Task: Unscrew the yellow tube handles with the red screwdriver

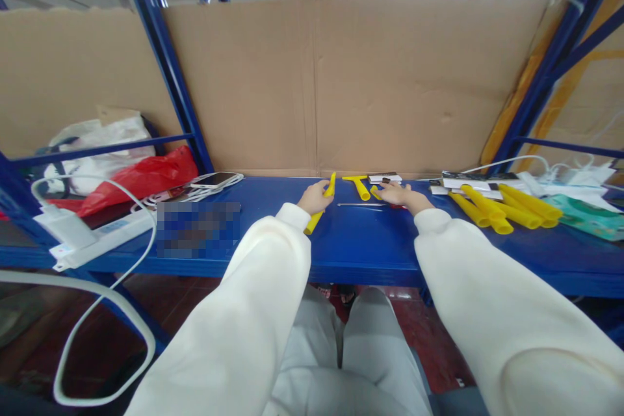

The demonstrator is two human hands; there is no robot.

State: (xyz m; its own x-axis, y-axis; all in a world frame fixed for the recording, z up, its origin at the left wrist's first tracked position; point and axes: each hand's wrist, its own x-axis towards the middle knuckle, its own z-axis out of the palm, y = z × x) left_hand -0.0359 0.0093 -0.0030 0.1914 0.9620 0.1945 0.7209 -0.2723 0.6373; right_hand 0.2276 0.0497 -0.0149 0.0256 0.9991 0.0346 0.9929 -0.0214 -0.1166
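My left hand (316, 197) is closed around a yellow T-shaped plastic tool (314, 222), whose ends stick out above and below the fingers. My right hand (396, 194) is low over the blue table, palm down with its fingers stretched to the left. Close to its fingertips is a small yellow piece (375, 192), partly covered. A bit of red shows under this hand, in line with a thin metal rod (361, 205) lying on the table. Between the hands, further back, lies another yellow T-shaped tool (361, 188).
Several yellow tubular handles (504, 208) lie at right beside white-and-black boxes (480, 182) and a green packet (585, 214). A small box (385, 179) sits behind my right hand. At left are a phone (217, 180), a power strip (104, 237) and a red bag (141, 182). Cardboard (341, 84) stands behind.
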